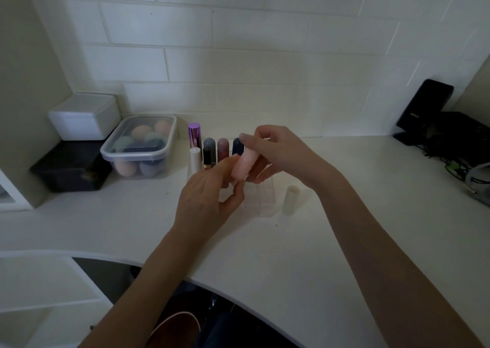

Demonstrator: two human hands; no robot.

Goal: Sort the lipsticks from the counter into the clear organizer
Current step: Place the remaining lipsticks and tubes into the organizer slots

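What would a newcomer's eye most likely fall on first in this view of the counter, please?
Probably the pale pink lipstick at the centre, held between the left hand and the right hand above the clear organizer. Next, the row of upright lipsticks behind the hands, led by a shiny purple tube. To the left sits a clear lidded box of makeup sponges, and one cream lipstick stands alone on the counter to the right.

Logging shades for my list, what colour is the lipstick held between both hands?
Pale pink lipstick, seen in the head view.
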